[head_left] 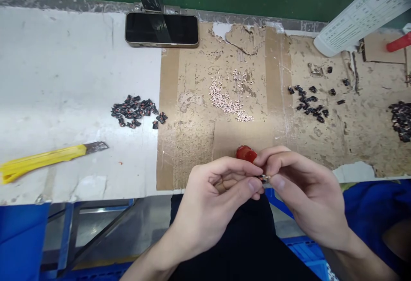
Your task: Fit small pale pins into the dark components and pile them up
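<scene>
Close together at the table's front edge, my left hand (221,195) and my right hand (305,191) are both closed in a pinch. Between the left fingertips is a small black part (263,178), mostly covered by the fingers. The right thumb and index finger pinch a tiny light-coloured piece (268,178) against its end. Just behind the fingertips lies a round red lid-like dish (245,152). Beyond it, a scattered pile of tiny pinkish metal pieces (226,101) rests on the cardboard (192,144).
Black parts lie in a left pile (135,110), a loose right group (310,101) and a far-right heap (401,120). An open-bladed yellow utility knife (48,159) is at left. A phone (162,29) sits at the back; a white bottle (359,15) leans in at right.
</scene>
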Demonstrator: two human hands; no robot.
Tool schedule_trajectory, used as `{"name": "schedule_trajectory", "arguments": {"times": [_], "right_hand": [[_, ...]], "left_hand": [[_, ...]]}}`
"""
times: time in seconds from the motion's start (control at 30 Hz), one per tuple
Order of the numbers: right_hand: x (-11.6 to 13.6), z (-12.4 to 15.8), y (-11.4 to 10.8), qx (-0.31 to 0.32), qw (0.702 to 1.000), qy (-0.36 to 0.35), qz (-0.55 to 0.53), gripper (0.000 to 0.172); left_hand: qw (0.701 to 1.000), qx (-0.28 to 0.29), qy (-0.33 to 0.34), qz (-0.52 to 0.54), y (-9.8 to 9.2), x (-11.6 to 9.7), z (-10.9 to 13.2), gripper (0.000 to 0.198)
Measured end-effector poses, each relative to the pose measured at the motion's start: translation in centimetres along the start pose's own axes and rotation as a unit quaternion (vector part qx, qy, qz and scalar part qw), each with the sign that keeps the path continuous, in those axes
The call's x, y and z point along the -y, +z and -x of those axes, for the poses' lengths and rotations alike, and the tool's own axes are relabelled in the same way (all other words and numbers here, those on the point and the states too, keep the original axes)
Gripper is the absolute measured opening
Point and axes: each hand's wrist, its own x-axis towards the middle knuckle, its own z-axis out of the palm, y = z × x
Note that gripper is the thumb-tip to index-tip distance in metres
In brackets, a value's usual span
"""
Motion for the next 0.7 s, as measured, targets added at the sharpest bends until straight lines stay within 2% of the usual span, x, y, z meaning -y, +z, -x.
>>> {"name": "schedule_trajectory", "arguments": {"times": [0.27, 0.4, 0.5, 0.57, 0.7], "right_hand": [[0.2, -0.6, -0.1, -0.002, 0.999, -0.045, 0.019, 0.018], [-0.5, -0.3, 0.0, -0.032, 0.995, -0.097, 0.023, 0.036], [-1.0, -0.1, -0.2, -0.044, 0.982, -0.163, 0.081, 0.048], [-1.1, -0.2, -0.4, -0.043, 0.975, -0.189, 0.107, 0.047], [-0.9, -0.1, -0.4, -0.053, 0.974, -0.189, 0.116, 0.044]], "left_hand": [[0.999, -0.026, 0.014, -0.026, 0.4, -0.6, 0.4, 0.018], [0.999, -0.045, 0.003, -0.011, 0.4, -0.7, 0.4, 0.012], [0.999, -0.04, -0.003, 0.02, 0.6, -0.8, 0.3, 0.01], [0.998, -0.038, -0.014, 0.04, 0.9, -0.9, 0.4, 0.012], [0.997, -0.044, -0.029, 0.058, 1.6, -1.0, 0.4, 0.019]]}}
